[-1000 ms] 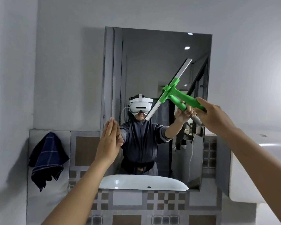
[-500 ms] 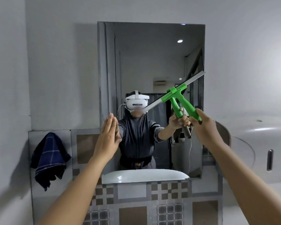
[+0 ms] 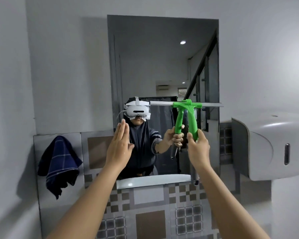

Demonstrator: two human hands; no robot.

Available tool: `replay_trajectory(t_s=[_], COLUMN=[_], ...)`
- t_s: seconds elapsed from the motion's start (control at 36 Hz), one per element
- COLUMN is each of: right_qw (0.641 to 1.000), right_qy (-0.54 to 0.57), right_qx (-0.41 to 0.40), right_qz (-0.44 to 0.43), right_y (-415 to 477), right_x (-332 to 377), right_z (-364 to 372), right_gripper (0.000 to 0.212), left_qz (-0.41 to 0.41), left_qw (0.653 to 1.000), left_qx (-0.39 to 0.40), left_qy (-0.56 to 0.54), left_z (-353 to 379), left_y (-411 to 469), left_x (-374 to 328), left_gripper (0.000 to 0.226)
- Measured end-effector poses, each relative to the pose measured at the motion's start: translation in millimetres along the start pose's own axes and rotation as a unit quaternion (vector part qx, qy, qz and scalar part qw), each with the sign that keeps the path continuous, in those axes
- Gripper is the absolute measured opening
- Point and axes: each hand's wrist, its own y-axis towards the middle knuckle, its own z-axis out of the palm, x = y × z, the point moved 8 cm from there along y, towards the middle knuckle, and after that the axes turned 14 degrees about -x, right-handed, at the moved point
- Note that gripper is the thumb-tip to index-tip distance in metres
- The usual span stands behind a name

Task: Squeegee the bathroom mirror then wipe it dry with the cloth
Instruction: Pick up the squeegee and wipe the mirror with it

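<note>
- Against the right half of the mirror (image 3: 162, 62), in the head view, the green squeegee (image 3: 188, 116) stands with its blade level, about mid-height on the glass and reaching to the right edge.
- The right hand (image 3: 198, 147) is clenched around the lower part of the green handle, thumb up along the grip; a dark shaft runs on below the fist.
- The left hand (image 3: 118, 145) is flat and released, fingers together and pointing up, at the mirror's left edge. I cannot tell whether the palm touches the glass or only hangs near it.
- The squeegee looks like light, stiff plastic with a thin metal blade rail; it should carry easily one-handed, and the forked handle gives a sure hold low down, where the fist sits now.
- I judge the blade edge to be the soft part, so even pressure along its length will matter more than force, or streaks are left.
- The mirror is hard, smooth and breakable; a wet surface will let the blade slide freely.
- The dark blue checked cloth (image 3: 59, 161) hangs on the tiled wall to the left of the mirror, well apart from both hands, untouched. It looks soft and limp, best bunched in the palm for wiping.
- A white dispenser (image 3: 269, 145) is mounted on the wall to the right.
</note>
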Motion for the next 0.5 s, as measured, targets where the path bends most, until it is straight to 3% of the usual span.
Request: replay_trajectory(t_s=[0.31, 0.5], right_qw=[0.982, 0.992], right_qy=[0.118, 0.088], right_qx=[-0.077, -0.044], right_qz=[0.129, 0.082], right_y=[-52.5, -64.1], right_x=[21.6, 44.7], right_z=[48.8, 68.2], right_gripper=[0.013, 0.013], left_qz=[0.041, 0.049], left_qw=[0.999, 0.999], left_qx=[0.005, -0.002], left_qy=[-0.01, -0.011], left_z=[-3.8, -4.2], left_y=[-7.6, -8.1], left_x=[0.6, 3.6], left_gripper=[0.078, 0.08])
